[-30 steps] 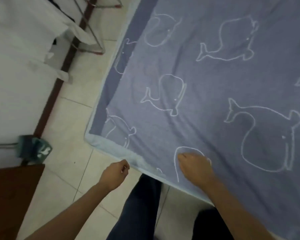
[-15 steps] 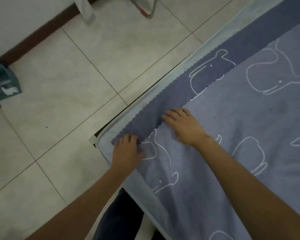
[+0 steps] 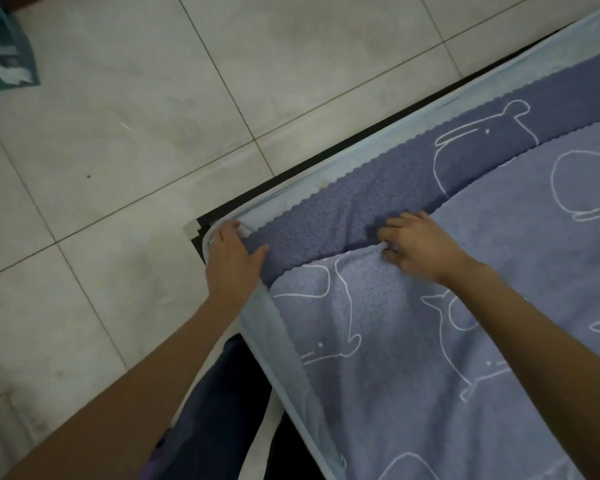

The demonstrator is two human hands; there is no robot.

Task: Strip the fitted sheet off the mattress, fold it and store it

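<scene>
A blue fitted sheet (image 3: 413, 358) printed with white whale outlines covers the mattress, with a pale blue border (image 3: 278, 344) running along its edge. Along the far side a darker band (image 3: 326, 216) with a scalloped edge lies exposed beside the lighter top layer. My left hand (image 3: 231, 258) is at the mattress corner, fingers curled over the pale border there. My right hand (image 3: 420, 245) rests on the sheet further right, its fingertips pinching the edge of the lighter top layer where it meets the darker band.
Pale floor tiles (image 3: 118, 168) fill the left and top. A dark bed frame edge (image 3: 291, 174) shows beside the mattress. A teal bag (image 3: 6, 57) lies at the top left. My legs in dark trousers (image 3: 215, 410) stand against the bed's near edge.
My left hand slid out to the very corner and curled over the border. My right hand drew in its fingers and pinched the top layer's edge. The view moved closer to the corner.
</scene>
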